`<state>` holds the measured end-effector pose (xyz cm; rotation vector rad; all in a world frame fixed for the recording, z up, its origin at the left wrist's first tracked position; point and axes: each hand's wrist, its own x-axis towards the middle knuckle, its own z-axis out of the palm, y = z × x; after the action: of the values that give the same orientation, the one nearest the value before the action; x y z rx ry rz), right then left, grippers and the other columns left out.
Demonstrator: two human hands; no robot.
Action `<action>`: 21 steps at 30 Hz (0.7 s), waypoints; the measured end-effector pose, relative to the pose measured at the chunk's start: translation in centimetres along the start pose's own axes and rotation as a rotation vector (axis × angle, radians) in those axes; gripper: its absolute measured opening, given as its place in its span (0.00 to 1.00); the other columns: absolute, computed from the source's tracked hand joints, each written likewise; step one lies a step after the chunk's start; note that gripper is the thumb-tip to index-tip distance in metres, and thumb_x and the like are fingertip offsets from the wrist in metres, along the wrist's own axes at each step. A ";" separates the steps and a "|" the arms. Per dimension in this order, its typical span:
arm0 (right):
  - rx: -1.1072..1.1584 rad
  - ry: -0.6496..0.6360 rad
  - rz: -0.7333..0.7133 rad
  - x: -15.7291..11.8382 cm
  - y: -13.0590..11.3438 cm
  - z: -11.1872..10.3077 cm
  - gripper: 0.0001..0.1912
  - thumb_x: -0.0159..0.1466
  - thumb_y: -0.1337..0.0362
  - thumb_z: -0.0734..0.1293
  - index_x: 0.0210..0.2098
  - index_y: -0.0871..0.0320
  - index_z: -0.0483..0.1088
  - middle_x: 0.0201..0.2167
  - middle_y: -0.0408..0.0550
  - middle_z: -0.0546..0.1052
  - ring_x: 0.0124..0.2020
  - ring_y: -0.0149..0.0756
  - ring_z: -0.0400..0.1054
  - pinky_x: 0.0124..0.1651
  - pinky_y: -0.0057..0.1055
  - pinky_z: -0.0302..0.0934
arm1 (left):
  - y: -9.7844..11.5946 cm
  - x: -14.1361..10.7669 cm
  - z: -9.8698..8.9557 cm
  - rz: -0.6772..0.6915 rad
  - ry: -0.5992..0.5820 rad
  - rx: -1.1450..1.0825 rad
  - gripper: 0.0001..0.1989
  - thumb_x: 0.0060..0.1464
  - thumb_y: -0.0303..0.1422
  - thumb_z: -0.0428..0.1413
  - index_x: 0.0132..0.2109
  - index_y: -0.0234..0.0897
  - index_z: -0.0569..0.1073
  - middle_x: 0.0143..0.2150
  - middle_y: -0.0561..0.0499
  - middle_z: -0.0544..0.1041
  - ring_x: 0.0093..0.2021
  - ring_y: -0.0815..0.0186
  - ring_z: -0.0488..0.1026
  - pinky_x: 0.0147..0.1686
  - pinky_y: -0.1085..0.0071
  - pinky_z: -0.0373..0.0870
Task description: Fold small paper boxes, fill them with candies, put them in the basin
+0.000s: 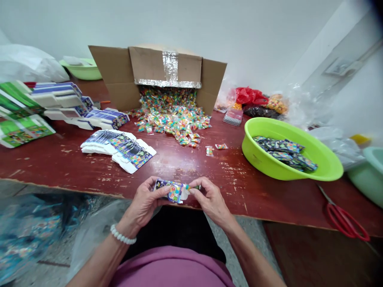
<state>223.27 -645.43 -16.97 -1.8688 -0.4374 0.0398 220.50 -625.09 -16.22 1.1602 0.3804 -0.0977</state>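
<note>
My left hand [145, 202], with a beaded bracelet on its wrist, grips a small dark blue printed box [170, 190] over the table's front edge. The box lies sideways and its open flap end faces right. At that end my right hand [209, 198] pinches a small colourful packet [191, 187], mostly covered by the fingers. Behind the hands to the left lies a fanned stack of flat printed boxes [119, 145]. Small candy packets [176, 119] spill from a cardboard box [119, 75]; two loose ones [210, 151] lie nearer.
A lime green basin [251, 153] at the right holds dark packets [281, 149]. Red-handled scissors [344, 221] lie at the right front edge. More box stacks [60, 99] stand at the left. Plastic bags [251, 96] are at the back right.
</note>
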 end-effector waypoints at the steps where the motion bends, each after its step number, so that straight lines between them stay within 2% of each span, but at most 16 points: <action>1: 0.035 -0.046 0.011 0.1 -0.3 -0.2 0.05 0.63 0.63 0.66 0.37 0.57 0.74 0.34 0.44 0.76 0.36 0.33 0.68 0.41 0.30 0.61 | -0.1 -0.2 -0.2 -0.016 -0.023 -0.001 0.24 0.37 0.31 0.72 0.38 0.36 0.66 0.34 0.52 0.78 0.33 0.64 0.77 0.31 0.63 0.80; 3: 0.164 -0.168 0.069 0.3 -0.6 -0.7 0.07 0.62 0.61 0.68 0.38 0.57 0.74 0.33 0.44 0.77 0.33 0.32 0.69 0.38 0.29 0.62 | -0.2 -0.4 -0.8 -0.048 -0.072 0.023 0.24 0.38 0.32 0.71 0.38 0.37 0.66 0.34 0.53 0.77 0.32 0.65 0.76 0.30 0.65 0.79; 5: 0.243 -0.218 0.100 0.5 -0.6 -1.0 0.09 0.61 0.59 0.70 0.38 0.58 0.73 0.33 0.44 0.77 0.31 0.31 0.69 0.36 0.29 0.63 | -0.5 -0.6 -1.2 -0.056 -0.153 0.121 0.22 0.39 0.33 0.71 0.39 0.36 0.69 0.35 0.52 0.78 0.32 0.66 0.75 0.30 0.69 0.77; 8: 0.168 -0.142 0.044 0.6 -0.4 -0.6 0.14 0.60 0.62 0.70 0.45 0.56 0.70 0.34 0.43 0.78 0.33 0.32 0.71 0.37 0.29 0.64 | -0.9 -1.1 -1.4 -0.058 -0.288 0.282 0.22 0.41 0.34 0.70 0.42 0.33 0.74 0.37 0.48 0.78 0.34 0.68 0.74 0.32 0.74 0.74; 10: 0.115 -0.101 0.019 0.7 -0.2 -0.2 0.20 0.60 0.64 0.71 0.51 0.55 0.67 0.36 0.43 0.78 0.33 0.32 0.71 0.37 0.29 0.64 | -1.2 -1.4 -1.2 -0.086 -0.356 0.304 0.24 0.43 0.37 0.69 0.47 0.34 0.74 0.40 0.47 0.77 0.36 0.65 0.73 0.32 0.72 0.74; 11: 0.092 -0.082 0.019 0.7 -0.3 0.0 0.20 0.60 0.63 0.71 0.51 0.54 0.67 0.36 0.43 0.78 0.32 0.32 0.71 0.36 0.29 0.64 | -1.3 -1.6 -1.1 -0.102 -0.384 0.295 0.25 0.45 0.39 0.68 0.48 0.36 0.73 0.42 0.47 0.76 0.36 0.65 0.73 0.31 0.70 0.75; 14: -0.004 -0.012 -0.041 0.9 -0.6 0.3 0.07 0.63 0.61 0.69 0.40 0.55 0.73 0.35 0.45 0.77 0.34 0.34 0.71 0.37 0.29 0.63 | -1.2 -1.9 -0.8 -0.099 -0.460 0.244 0.22 0.50 0.44 0.64 0.48 0.39 0.70 0.42 0.49 0.73 0.33 0.66 0.71 0.29 0.68 0.74; 18: -0.086 -0.042 -0.182 1.0 -0.9 0.0 0.08 0.67 0.65 0.64 0.39 0.54 0.77 0.34 0.46 0.76 0.37 0.35 0.71 0.41 0.30 0.62 | -0.7 -2.2 -0.4 0.002 -0.488 0.232 0.17 0.56 0.45 0.59 0.46 0.41 0.67 0.42 0.51 0.70 0.37 0.67 0.68 0.35 0.69 0.73; 21: -0.181 -0.129 -0.267 1.1 -1.0 -0.5 0.09 0.68 0.66 0.63 0.39 0.54 0.77 0.33 0.47 0.75 0.35 0.35 0.70 0.39 0.30 0.62 | -0.6 -2.3 -0.1 0.085 -0.432 0.413 0.14 0.56 0.44 0.58 0.44 0.41 0.67 0.39 0.53 0.69 0.36 0.68 0.67 0.32 0.75 0.70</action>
<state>224.10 -645.22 -15.66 -1.9759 -0.7991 -0.0615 218.17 -625.47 -15.98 1.5171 -0.0793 -0.3589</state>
